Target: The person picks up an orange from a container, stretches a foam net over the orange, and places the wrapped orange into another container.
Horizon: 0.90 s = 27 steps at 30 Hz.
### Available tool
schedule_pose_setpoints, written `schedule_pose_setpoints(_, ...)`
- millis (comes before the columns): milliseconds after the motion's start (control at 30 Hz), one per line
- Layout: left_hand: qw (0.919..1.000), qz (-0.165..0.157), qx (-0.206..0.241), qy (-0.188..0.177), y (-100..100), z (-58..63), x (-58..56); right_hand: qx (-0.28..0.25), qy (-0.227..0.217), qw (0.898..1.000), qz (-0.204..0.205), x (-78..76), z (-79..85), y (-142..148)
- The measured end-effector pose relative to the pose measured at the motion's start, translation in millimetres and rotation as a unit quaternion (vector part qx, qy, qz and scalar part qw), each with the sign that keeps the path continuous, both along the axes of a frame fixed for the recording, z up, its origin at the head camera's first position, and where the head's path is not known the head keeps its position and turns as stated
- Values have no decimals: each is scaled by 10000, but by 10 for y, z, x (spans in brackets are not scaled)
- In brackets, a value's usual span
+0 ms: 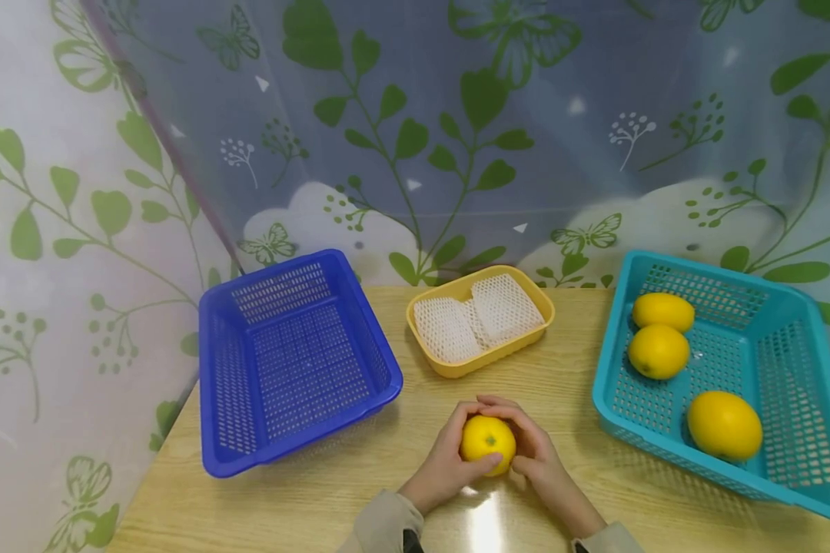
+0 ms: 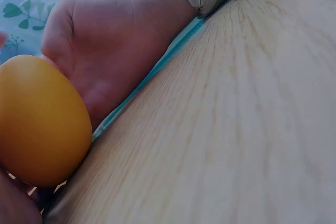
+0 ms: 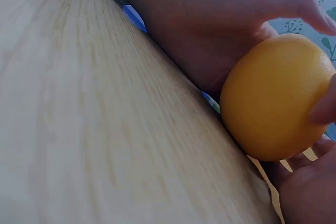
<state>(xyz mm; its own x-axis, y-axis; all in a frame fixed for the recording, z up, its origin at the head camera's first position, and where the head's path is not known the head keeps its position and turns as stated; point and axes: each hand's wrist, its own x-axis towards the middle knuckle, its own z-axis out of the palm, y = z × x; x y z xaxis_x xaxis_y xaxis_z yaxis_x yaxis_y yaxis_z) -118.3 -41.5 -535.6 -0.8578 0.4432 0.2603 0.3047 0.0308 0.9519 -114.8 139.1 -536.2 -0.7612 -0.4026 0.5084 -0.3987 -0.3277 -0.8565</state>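
A yellow lemon (image 1: 488, 443) sits low over the table between both hands, its stem end facing the head camera. The left hand (image 1: 446, 463) holds it from the left, thumb across the lower front and fingers bent round the far side. From the right, the right hand (image 1: 541, 453) curls its fingers over the lemon's back, its thumb close to the lower right side. Both wrist views show the smooth, rounded lemon (image 2: 43, 121) up close, right at the wooden surface. Beyond it in the right wrist view is the opposite palm (image 3: 194, 30).
A blue plastic basket (image 1: 390, 384) stands at the left. Behind the hands, a small yellow basket (image 1: 449, 370) contains white foam netting (image 1: 505, 307). The teal basket (image 1: 692, 465) at the right holds three lemons (image 1: 724, 425). A patterned curtain (image 1: 415, 153) hangs along the wooden table's (image 1: 567, 369) back.
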Motion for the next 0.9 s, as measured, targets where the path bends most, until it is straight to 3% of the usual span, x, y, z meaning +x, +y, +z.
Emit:
schedule_pose_setpoints(167,9997,-169,101,-152,-18,17,-11,-161,-126,9998,84,-6,0,-3)
schedule_pose_setpoints(500,9993,-117,303,179,-14,1,-20,-297,-261,9991,126,-1,18,4)
schedule_pose_setpoints(733,9991,234,285,193,-11,35,1,-77,-400,9990,-173,22,61,8)
schedule_pose_setpoints(900,9946,827,113,624,-22,102,-22,597,-801,9915,-830,28,166,11)
